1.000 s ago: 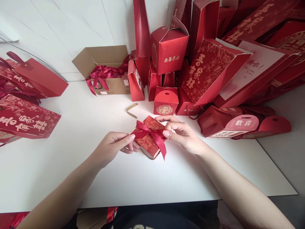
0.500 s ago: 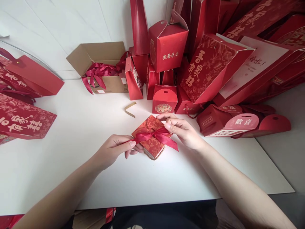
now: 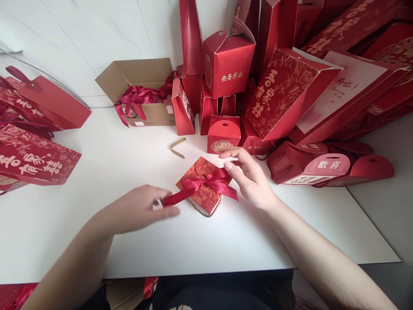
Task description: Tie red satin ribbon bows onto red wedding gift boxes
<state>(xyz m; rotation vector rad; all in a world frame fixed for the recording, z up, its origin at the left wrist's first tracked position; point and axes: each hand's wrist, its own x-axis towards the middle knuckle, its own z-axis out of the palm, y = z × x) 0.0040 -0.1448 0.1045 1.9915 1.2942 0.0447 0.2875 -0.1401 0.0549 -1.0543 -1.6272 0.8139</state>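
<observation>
A small red box [image 3: 202, 165] with a golden floral pattern lies on the white table, one corner toward me. Across it sits a tied dark-red ribbon bow [image 3: 208, 184], its tails spreading left and right. Twisted cord handle [image 3: 207, 215] shows along the near edges. My left hand [image 3: 137, 211] is beside the left ribbon tail, thumb and fingers apart, slightly blurred; the fingertips are close to the tail's end. At the bow's right side hovers my right hand [image 3: 253, 183], open, thumb near the right loop and fingers curved above the box's right corner.
A gold twist tie [image 3: 177, 148] lies behind the box. Farther back stands an open cardboard carton [image 3: 153, 115] full of red ribbons. Red gift boxes [image 3: 229, 64] are stacked at the back and right. Red gift bags [image 3: 53, 103] stand at the left. The table's edge [image 3: 193, 274] runs close to my body.
My left hand has let go of the ribbon tail and drawn back left. My right hand's fingers have lifted off the box and spread. The view has shifted slightly.
</observation>
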